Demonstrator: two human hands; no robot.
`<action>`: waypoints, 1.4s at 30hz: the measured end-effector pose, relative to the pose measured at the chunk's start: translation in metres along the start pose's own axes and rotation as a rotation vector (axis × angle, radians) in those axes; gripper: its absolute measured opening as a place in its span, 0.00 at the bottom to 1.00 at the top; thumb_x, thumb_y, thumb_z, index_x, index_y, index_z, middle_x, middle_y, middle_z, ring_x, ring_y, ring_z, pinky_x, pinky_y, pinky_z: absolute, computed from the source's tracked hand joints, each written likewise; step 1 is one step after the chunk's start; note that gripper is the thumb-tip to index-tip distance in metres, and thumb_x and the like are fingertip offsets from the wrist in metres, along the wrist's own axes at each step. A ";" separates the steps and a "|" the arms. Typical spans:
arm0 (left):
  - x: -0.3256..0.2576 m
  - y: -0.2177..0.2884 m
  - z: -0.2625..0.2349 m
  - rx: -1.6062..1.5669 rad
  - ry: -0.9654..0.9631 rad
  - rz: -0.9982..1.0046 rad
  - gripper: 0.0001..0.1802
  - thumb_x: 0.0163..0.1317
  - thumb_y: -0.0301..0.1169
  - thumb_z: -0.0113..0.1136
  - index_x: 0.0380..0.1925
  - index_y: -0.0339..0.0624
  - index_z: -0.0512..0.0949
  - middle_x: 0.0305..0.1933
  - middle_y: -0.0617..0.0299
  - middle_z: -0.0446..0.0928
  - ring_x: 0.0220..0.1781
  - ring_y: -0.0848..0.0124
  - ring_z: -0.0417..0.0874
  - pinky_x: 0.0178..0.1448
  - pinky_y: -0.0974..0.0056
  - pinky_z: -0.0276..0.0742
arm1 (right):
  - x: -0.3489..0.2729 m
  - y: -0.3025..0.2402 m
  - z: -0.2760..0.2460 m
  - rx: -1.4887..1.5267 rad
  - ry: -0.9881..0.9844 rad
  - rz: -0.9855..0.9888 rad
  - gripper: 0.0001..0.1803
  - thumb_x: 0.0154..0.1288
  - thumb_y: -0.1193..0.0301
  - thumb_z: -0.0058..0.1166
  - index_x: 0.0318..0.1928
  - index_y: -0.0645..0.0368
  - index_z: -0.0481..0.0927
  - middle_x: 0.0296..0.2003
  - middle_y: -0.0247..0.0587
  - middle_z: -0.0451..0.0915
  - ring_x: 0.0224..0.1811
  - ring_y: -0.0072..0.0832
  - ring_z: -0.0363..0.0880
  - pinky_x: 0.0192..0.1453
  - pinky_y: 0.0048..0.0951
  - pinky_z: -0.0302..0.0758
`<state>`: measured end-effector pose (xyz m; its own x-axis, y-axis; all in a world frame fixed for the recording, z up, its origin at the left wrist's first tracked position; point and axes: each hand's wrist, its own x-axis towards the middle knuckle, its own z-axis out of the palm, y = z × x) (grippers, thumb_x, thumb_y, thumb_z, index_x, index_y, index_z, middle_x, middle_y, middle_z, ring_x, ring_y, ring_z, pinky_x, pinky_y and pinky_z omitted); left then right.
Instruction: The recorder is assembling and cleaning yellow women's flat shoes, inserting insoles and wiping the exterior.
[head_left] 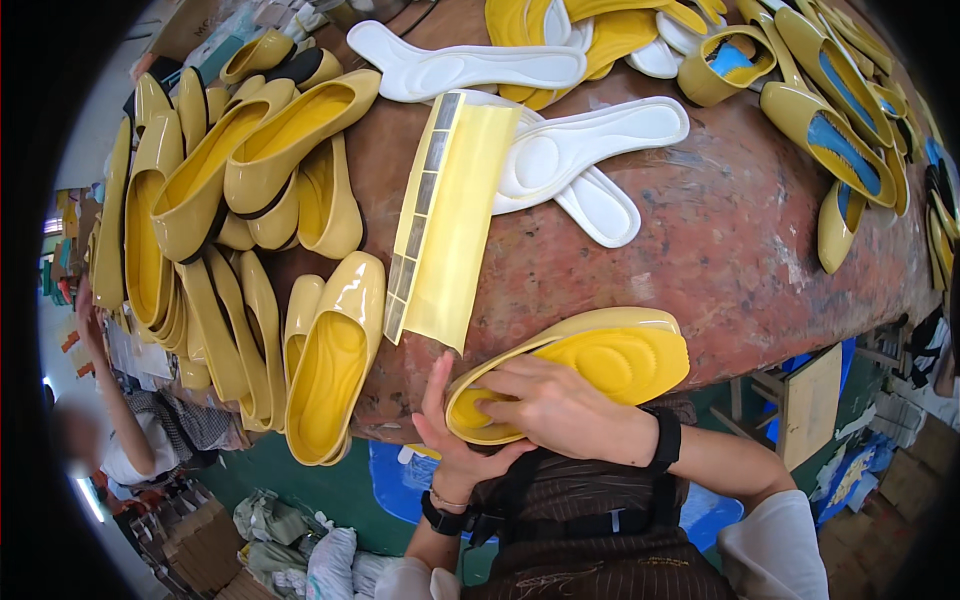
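A glossy yellow flat shoe point(570, 324) lies tilted near the table's front edge, its heel end toward the left. A yellow insole point(625, 362) with raised pads shows along the shoe, its wide front part uncovered. My left hand point(455, 445) cups the heel from outside, thumb beneath and fingers up along the rim. Bent fingers of my right hand point(560, 408) press inside the heel end, on the insole; the fingertips are partly hidden. Just beyond lies a pale yellow sheet point(465, 220) with a dark segmented strip down one side.
Finished-looking yellow flats point(340, 370) are piled on the left. White insoles point(590, 150) lie behind the sheet, with yellow insoles point(625, 40) heaped at the back. More yellow shoes, some with blue inside point(840, 145), stand at the right. A wooden stool point(810, 405) is below the right edge.
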<state>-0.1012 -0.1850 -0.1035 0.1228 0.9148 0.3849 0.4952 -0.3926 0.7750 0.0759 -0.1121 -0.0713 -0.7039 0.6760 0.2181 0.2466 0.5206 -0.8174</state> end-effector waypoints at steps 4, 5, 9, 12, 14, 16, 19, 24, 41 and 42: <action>0.004 -0.003 -0.001 -0.002 -0.029 0.021 0.79 0.46 0.48 0.82 0.75 0.56 0.20 0.75 0.34 0.48 0.75 0.41 0.59 0.75 0.42 0.61 | -0.002 0.000 0.002 -0.052 -0.022 -0.006 0.15 0.49 0.74 0.60 0.40 0.64 0.85 0.45 0.43 0.79 0.52 0.39 0.80 0.55 0.36 0.79; 0.005 -0.003 -0.001 -0.032 -0.027 0.041 0.78 0.46 0.48 0.82 0.76 0.55 0.23 0.75 0.34 0.49 0.75 0.42 0.59 0.75 0.43 0.61 | -0.002 0.000 0.002 -0.079 -0.057 -0.007 0.16 0.50 0.74 0.59 0.42 0.65 0.84 0.48 0.44 0.78 0.54 0.39 0.78 0.59 0.36 0.77; 0.009 -0.002 -0.007 -0.198 -0.053 -0.025 0.66 0.49 0.49 0.79 0.77 0.47 0.42 0.76 0.37 0.52 0.75 0.46 0.61 0.75 0.45 0.62 | 0.000 0.003 0.004 0.030 -0.090 -0.045 0.18 0.56 0.74 0.55 0.48 0.66 0.83 0.54 0.47 0.78 0.60 0.38 0.76 0.67 0.37 0.72; 0.014 0.000 -0.016 -0.187 -0.108 -0.171 0.53 0.53 0.50 0.75 0.72 0.40 0.57 0.75 0.37 0.55 0.74 0.47 0.64 0.74 0.48 0.63 | 0.005 0.008 0.004 -0.068 -0.211 -0.227 0.20 0.60 0.72 0.52 0.53 0.64 0.82 0.58 0.47 0.78 0.64 0.37 0.74 0.73 0.37 0.67; 0.018 -0.002 -0.019 -0.148 -0.125 -0.121 0.45 0.56 0.48 0.71 0.68 0.38 0.62 0.73 0.36 0.58 0.73 0.45 0.66 0.73 0.49 0.64 | 0.008 0.009 0.005 -0.075 -0.248 -0.205 0.20 0.61 0.71 0.51 0.53 0.63 0.82 0.59 0.47 0.78 0.66 0.37 0.73 0.75 0.37 0.64; 0.018 -0.003 -0.019 -0.109 -0.119 -0.041 0.38 0.60 0.46 0.67 0.64 0.36 0.66 0.72 0.34 0.62 0.71 0.44 0.68 0.73 0.49 0.65 | 0.008 0.005 0.006 -0.085 -0.309 -0.159 0.21 0.62 0.70 0.51 0.54 0.61 0.83 0.59 0.46 0.79 0.67 0.36 0.73 0.77 0.36 0.62; 0.015 -0.002 -0.013 -0.114 -0.081 -0.165 0.16 0.66 0.34 0.53 0.48 0.35 0.70 0.65 0.33 0.70 0.64 0.42 0.75 0.66 0.49 0.71 | 0.002 -0.005 0.007 -0.173 -0.309 -0.040 0.20 0.62 0.69 0.52 0.53 0.58 0.84 0.57 0.43 0.81 0.67 0.35 0.73 0.76 0.36 0.63; 0.010 0.001 -0.004 -0.170 0.033 -0.173 0.13 0.68 0.36 0.50 0.43 0.37 0.68 0.64 0.34 0.70 0.60 0.45 0.77 0.64 0.49 0.72 | -0.016 -0.016 -0.004 -0.451 -0.224 0.146 0.17 0.60 0.69 0.53 0.48 0.55 0.87 0.59 0.42 0.81 0.68 0.33 0.73 0.77 0.39 0.62; 0.037 0.106 0.035 0.593 -0.564 -0.086 0.36 0.53 0.42 0.71 0.62 0.40 0.74 0.71 0.54 0.68 0.38 0.59 0.76 0.34 0.62 0.81 | -0.010 -0.030 -0.102 -0.051 0.491 0.595 0.19 0.51 0.81 0.64 0.45 0.63 0.79 0.61 0.59 0.72 0.63 0.54 0.74 0.58 0.44 0.77; 0.036 0.106 0.038 0.586 -0.562 -0.093 0.36 0.53 0.42 0.71 0.62 0.40 0.74 0.71 0.54 0.68 0.38 0.59 0.76 0.34 0.62 0.81 | -0.021 -0.040 -0.096 -0.163 0.410 0.517 0.15 0.50 0.83 0.63 0.40 0.64 0.77 0.62 0.61 0.72 0.63 0.55 0.75 0.58 0.43 0.77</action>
<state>-0.0115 -0.1896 -0.0266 0.3951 0.9135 -0.0973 0.8747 -0.3417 0.3437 0.1448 -0.0972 0.0085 -0.1671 0.9854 0.0318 0.6034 0.1278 -0.7871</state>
